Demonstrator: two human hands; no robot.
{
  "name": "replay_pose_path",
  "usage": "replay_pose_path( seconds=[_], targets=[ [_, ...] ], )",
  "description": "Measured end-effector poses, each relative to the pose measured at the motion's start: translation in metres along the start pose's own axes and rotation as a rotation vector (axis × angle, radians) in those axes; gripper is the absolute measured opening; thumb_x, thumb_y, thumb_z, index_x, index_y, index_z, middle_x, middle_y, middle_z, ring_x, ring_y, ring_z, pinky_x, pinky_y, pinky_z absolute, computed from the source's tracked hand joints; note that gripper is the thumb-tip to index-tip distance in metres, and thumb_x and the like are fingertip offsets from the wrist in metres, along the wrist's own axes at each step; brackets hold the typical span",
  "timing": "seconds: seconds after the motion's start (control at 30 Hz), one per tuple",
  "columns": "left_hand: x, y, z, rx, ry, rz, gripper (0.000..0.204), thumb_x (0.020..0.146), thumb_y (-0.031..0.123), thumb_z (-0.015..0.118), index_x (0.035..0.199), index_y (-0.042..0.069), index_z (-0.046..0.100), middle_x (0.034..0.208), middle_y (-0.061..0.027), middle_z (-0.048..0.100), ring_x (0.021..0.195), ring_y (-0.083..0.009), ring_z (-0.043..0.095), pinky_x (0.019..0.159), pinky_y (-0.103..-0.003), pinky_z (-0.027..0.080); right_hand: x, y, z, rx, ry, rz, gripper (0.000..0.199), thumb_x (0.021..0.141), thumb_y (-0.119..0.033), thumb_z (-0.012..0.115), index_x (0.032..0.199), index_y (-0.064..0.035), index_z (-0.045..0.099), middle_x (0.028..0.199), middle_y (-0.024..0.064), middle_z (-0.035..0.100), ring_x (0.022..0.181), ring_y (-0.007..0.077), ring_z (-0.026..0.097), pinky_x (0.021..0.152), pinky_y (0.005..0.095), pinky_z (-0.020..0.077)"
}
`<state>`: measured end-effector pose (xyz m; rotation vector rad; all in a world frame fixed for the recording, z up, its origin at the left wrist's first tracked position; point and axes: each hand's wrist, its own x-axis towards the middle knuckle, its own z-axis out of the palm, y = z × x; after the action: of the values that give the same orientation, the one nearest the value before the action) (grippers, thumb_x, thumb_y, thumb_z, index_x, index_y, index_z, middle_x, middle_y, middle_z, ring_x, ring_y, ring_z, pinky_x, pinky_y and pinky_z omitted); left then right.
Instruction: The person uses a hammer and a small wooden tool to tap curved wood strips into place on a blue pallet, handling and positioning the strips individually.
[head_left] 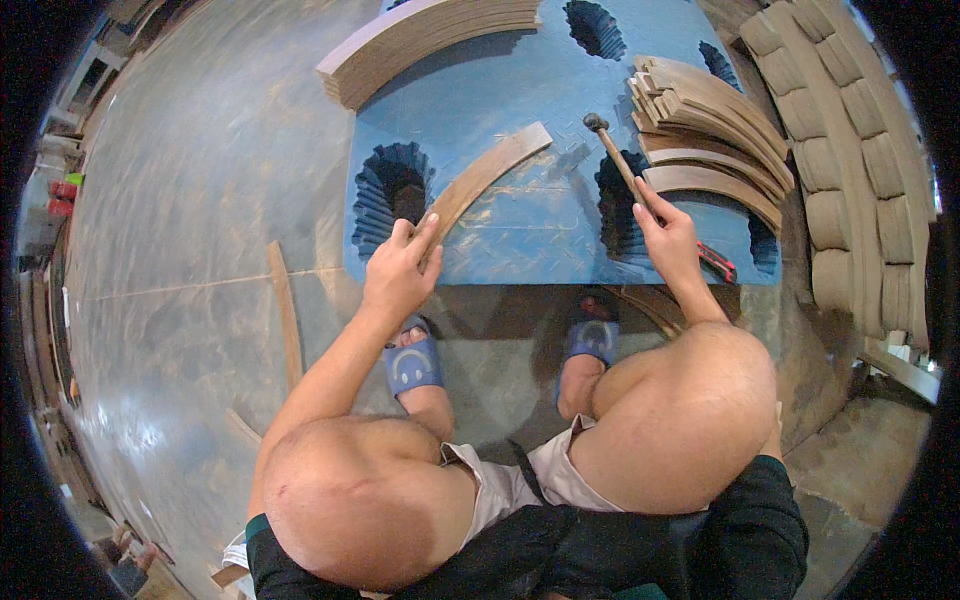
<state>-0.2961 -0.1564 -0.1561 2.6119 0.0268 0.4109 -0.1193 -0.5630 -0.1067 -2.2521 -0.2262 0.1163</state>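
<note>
My left hand [402, 268] grips the near end of a curved wooden strip [490, 172], which lies across a blue plastic pallet [540, 255]. The strip's far end points up and to the right. In my right hand [667, 240] is the wooden handle of a hammer [618, 155]; its small dark head is raised toward the far side, right of the strip. Beside my right wrist a red and black utility knife [716, 262] rests at the pallet's near edge.
Curved strips are stacked on the pallet at the right [710, 130] and at the far left [430, 45]. The pallet has several ribbed holes. Loose wood strips [284, 315] lie on the concrete floor at left. Along the right side stand rows of bundled brown pieces [825, 165].
</note>
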Motion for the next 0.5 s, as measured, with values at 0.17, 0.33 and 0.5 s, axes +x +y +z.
replay_pose_path(
  seconds=[0.17,0.33,0.5],
  targets=[
    [-0.003,-0.001,-0.003,-0.032,-0.032,-0.061,0.056,0.099,0.02,0.081,0.154,0.014,0.069,0.119,-0.0153,0.066,0.096,-0.04,0.075,0.082,-0.05,0.062,-0.03,-0.009,-0.003,0.153,-0.099,-0.015,0.047,0.108,-0.015,0.079,0.155,-0.01,0.074,0.14,0.0106,0.083,0.122,0.0127,0.074,0.108,0.0315,0.056],
    [0.001,0.003,-0.033,-0.084,0.048,-0.052,0.066,0.096,0.017,0.084,0.159,0.019,0.064,0.125,-0.016,0.066,0.106,-0.0412,0.074,0.087,-0.051,0.062,-0.046,-0.016,-0.016,0.244,-0.163,0.057,0.048,0.107,-0.011,0.08,0.155,-0.0078,0.074,0.138,0.0077,0.083,0.117,0.0115,0.073,0.105,0.0305,0.0577],
    [-0.014,-0.03,-0.071,0.062,0.104,-0.085,0.064,0.087,0.008,0.084,0.149,0.016,0.071,0.111,-0.0153,0.068,0.102,-0.0403,0.072,0.084,-0.052,0.059,-0.035,-0.018,-0.015,0.16,-0.171,0.035,0.048,0.107,-0.01,0.08,0.154,-0.006,0.074,0.139,0.0076,0.082,0.122,0.0132,0.073,0.109,0.0323,0.0564]
  ],
)
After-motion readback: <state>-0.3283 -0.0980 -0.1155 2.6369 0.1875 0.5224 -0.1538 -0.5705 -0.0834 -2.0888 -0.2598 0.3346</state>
